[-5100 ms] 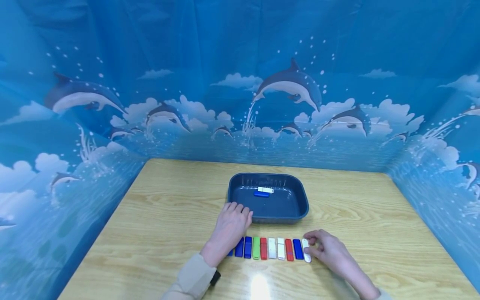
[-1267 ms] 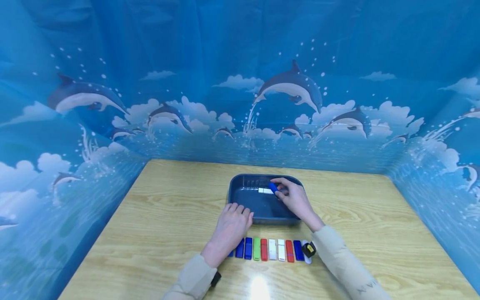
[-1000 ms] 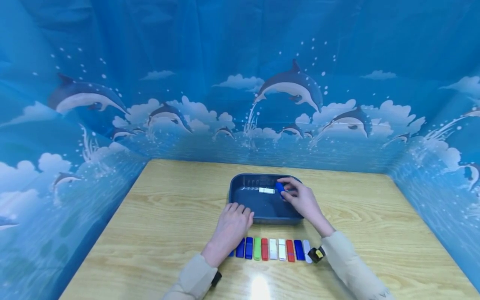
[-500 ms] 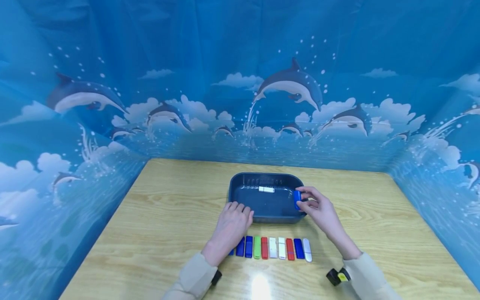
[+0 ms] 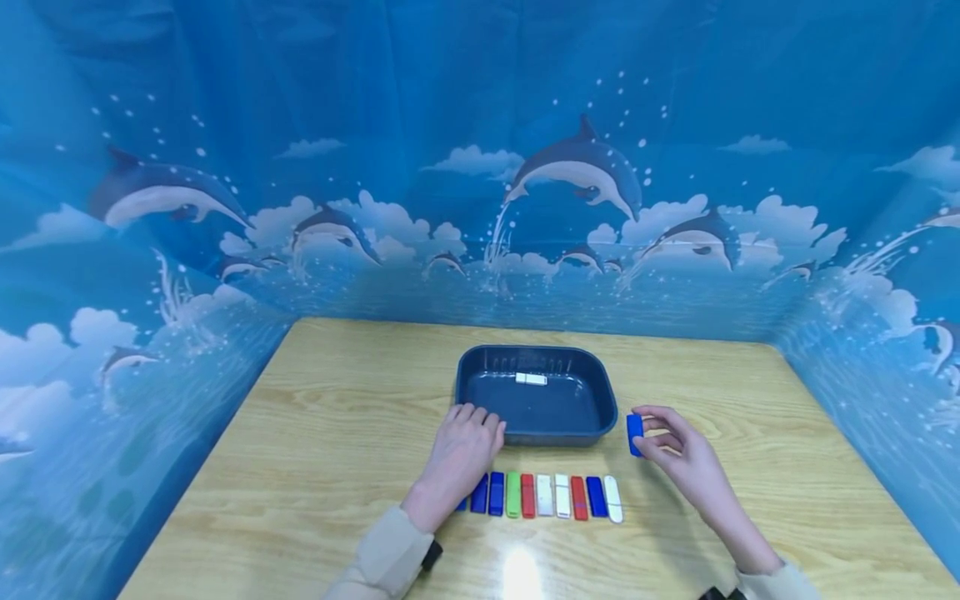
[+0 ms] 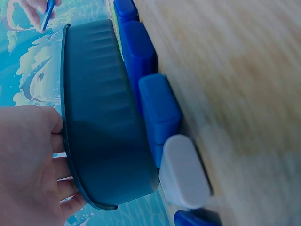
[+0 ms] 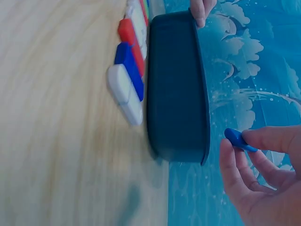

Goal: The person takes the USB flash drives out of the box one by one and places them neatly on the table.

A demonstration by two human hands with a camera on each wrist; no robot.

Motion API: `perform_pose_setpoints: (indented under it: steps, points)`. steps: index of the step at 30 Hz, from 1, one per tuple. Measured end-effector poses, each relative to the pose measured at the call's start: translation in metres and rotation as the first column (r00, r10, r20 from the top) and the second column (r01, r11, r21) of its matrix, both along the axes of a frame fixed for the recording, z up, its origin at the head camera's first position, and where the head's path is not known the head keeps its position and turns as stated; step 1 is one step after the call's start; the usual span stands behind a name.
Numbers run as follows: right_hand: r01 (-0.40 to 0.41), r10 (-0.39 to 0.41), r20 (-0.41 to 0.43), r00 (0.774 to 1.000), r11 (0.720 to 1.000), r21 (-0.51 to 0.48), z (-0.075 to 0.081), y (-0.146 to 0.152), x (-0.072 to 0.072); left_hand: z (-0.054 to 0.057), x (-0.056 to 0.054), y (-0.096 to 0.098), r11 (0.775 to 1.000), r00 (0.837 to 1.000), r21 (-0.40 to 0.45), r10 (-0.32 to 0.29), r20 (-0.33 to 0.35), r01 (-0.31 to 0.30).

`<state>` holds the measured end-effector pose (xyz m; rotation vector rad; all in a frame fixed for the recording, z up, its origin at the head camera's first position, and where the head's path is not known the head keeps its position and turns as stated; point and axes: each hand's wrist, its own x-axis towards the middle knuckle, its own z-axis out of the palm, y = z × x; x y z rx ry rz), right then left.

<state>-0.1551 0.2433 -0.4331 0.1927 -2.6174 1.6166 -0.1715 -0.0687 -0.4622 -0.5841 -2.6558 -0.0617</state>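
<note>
Between the thumb and fingertips of my right hand [image 5: 684,460] I pinch a blue USB flash drive [image 5: 634,435], raised over the table to the right of the dark blue tray [image 5: 558,439]. The right wrist view shows the same blue drive [image 7: 236,138] near the tray's end. My left hand [image 5: 461,440] grips the tray's near left rim, its fingers hooked over the edge in the left wrist view. Inside the tray, toward the back, lies a white USB flash drive [image 5: 531,379].
In front of the tray runs a row of flash drives, among them a green one [image 5: 513,495], a red one [image 5: 579,497] and a white one [image 5: 613,498] at the right end. My left arm hides its left end, where a whitish drive [image 6: 183,172] shows. A dolphin-print curtain [image 5: 480,167] surrounds the table.
The blue flash drive has been picked out of the tray, leaving the white one there. My right hand has carried it right and toward me, past the tray's edge. The left hand stays put.
</note>
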Motion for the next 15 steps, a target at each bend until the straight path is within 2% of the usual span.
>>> perform_pose_setpoints:
  steps: [8, 12, 15]
  points:
    - [-0.005, 0.006, -0.024, 1.0, 1.0, 0.029, -0.015, 0.01, 0.011, 0.0, -0.001, -0.001, 1.0, 1.0, 0.013, -0.007, -0.008, 0.007]
    - [-0.034, 0.031, 0.035, 0.999, 0.993, 0.111, -0.021, 0.013, 0.016, 0.0, -0.001, -0.001, 1.0, 1.0, 0.01, -0.006, -0.003, 0.006]
    - [-0.074, 0.056, 0.111, 0.992, 0.984, 0.164, -0.024, 0.014, 0.019, 0.001, -0.001, 0.0, 1.0, 1.0, 0.005, -0.005, 0.003, 0.005]
